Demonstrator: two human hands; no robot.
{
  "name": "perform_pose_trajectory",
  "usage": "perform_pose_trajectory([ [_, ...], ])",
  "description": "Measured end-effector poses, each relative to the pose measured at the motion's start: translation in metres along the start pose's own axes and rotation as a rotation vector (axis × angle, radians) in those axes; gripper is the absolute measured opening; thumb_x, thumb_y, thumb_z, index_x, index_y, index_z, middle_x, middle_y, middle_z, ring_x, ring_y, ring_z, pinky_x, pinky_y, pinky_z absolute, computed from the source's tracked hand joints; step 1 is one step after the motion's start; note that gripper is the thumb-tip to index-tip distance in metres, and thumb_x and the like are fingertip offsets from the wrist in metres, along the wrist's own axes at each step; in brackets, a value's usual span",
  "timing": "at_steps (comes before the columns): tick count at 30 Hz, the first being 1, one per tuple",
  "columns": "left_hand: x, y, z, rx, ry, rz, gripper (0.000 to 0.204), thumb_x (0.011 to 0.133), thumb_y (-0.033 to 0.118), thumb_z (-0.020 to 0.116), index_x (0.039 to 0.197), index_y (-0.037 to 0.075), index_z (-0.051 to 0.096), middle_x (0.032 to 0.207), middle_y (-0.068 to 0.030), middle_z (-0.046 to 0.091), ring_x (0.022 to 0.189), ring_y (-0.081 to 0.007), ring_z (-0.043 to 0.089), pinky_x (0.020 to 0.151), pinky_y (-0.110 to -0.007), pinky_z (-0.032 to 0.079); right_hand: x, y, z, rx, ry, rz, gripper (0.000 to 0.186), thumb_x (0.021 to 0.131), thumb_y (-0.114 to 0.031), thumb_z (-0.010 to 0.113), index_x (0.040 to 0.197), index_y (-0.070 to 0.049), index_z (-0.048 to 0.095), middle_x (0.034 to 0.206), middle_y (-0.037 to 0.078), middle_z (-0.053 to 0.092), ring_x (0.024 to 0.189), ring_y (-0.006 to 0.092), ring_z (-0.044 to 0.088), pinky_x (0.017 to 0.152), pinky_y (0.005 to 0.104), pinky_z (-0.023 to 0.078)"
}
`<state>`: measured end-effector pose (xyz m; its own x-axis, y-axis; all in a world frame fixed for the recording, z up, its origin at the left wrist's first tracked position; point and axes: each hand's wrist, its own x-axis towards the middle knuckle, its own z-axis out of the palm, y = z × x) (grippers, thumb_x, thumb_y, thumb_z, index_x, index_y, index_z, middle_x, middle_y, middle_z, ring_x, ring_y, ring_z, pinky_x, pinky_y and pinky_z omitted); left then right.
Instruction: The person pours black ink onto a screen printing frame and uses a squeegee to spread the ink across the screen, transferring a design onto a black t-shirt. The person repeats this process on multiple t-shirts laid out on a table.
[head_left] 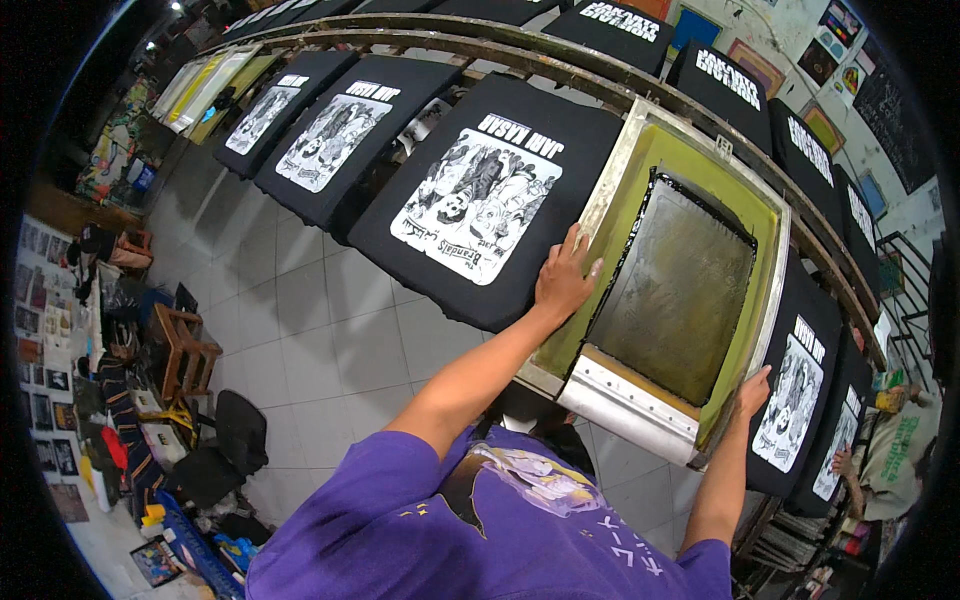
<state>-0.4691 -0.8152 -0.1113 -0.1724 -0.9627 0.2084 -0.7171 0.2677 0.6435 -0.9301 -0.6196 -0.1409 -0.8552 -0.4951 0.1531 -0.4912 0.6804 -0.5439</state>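
A screen printing frame with a silver metal rim and yellow-green mesh lies in front of me, its middle a dark inked rectangle. A silver squeegee rests at its near end. My left hand is closed on the frame's left edge, fingertips over the rim. My right hand grips the right edge lower down. Left of the frame, a black shirt with a white illustrated print lies on a board. Another printed black shirt is just right of it; whatever is beneath the frame is hidden.
More printed shirts line long rails. Another person's hand is at the far right. A wooden stool and black chair stand at left on the tiled floor. Several other screens lean at the upper left.
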Motion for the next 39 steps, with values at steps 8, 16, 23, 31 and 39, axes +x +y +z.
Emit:
perform_pose_trajectory([
  [8,0.0,-0.005,0.002,0.037,-0.006,0.063,0.061,0.098,0.035,0.06,0.147,0.0,0.048,0.16,-0.0197,0.033,0.123,-0.0383,0.05,0.097,-0.047,0.051,0.012,0.02,0.008,-0.173,-0.001,-0.133,0.071,0.109,-0.045,0.03,0.087,0.011,0.068,0.088,0.036,0.067,0.088,0.0567,0.062,0.077,0.0598,0.046],
  [16,0.002,-0.004,0.0,0.008,-0.035,0.026,0.061,0.097,0.037,0.061,0.146,0.001,0.049,0.158,-0.0249,0.033,0.121,-0.04,0.052,0.099,-0.048,0.05,0.003,0.005,0.005,-0.227,0.04,-0.134,0.074,0.109,-0.044,0.029,0.092,0.016,0.068,0.092,0.038,0.067,0.091,0.0564,0.062,0.081,0.0584,0.048],
  [23,0.001,-0.004,0.0,0.018,-0.02,0.031,0.062,0.097,0.037,0.062,0.146,0.001,0.049,0.156,-0.023,0.036,0.122,-0.0398,0.052,0.1,-0.048,0.05,0.005,0.002,0.003,-0.204,-0.041,-0.033,0.07,0.108,-0.045,0.03,0.1,0.013,0.069,0.097,0.037,0.067,0.096,0.0557,0.063,0.086,0.0596,0.047],
  [31,0.002,-0.005,0.004,0.012,-0.031,0.012,0.062,0.097,0.038,0.06,0.146,0.002,0.05,0.157,-0.0222,0.034,0.124,-0.0393,0.05,0.1,-0.048,0.049,0.001,0.0,0.001,-0.198,-0.026,-0.09,0.07,0.108,-0.043,0.029,0.096,0.013,0.069,0.095,0.037,0.067,0.094,0.056,0.062,0.085,0.0592,0.047],
  [39,0.002,-0.002,-0.001,-0.005,-0.027,-0.001,0.062,0.097,0.039,0.061,0.146,0.004,0.05,0.157,-0.0213,0.036,0.126,-0.0402,0.051,0.103,-0.048,0.048,0.008,0.009,0.01,-0.215,0.064,-0.094,0.07,0.109,-0.042,0.03,0.085,0.013,0.066,0.082,0.036,0.065,0.084,0.0564,0.061,0.076,0.0589,0.046],
])
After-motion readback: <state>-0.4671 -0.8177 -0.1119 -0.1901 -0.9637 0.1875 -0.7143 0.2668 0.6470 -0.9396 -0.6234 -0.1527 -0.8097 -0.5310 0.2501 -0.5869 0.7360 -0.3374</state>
